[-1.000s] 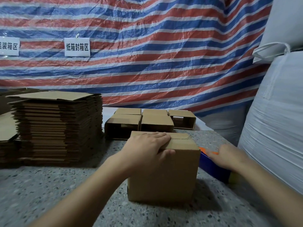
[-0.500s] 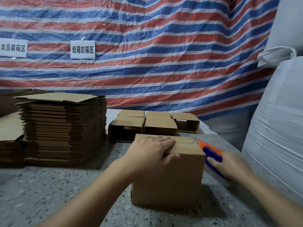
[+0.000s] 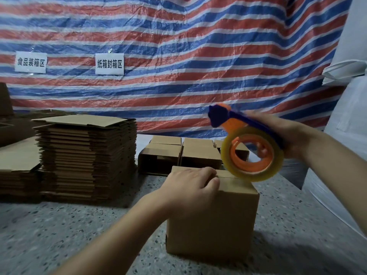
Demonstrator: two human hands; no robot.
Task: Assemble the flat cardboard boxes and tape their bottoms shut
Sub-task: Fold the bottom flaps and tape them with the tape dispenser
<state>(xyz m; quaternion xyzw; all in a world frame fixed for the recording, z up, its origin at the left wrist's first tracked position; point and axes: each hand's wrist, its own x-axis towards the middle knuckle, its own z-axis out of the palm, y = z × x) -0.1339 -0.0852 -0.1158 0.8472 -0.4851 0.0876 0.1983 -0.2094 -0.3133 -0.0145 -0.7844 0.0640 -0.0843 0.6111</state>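
Half a second ago the right hand (image 3: 292, 135) sat low beside the box, gripping the tape dispenser (image 3: 248, 143); now it has lifted the dispenser above the box's far right corner, fingers curled round the blue handle, the clear tape roll (image 3: 252, 153) hanging just over the top edge. The left hand (image 3: 190, 187) has stayed flat on the closed flaps of the cardboard box (image 3: 212, 221), fingers straight, pressing by the centre seam.

The box stands upright on the speckled counter (image 3: 59, 235), with open counter in front and to its left. A stack of flat cardboard boxes (image 3: 87, 155) rises at left; assembled boxes (image 3: 178, 155) lie just behind; white sacks (image 3: 337, 175) crowd the right.
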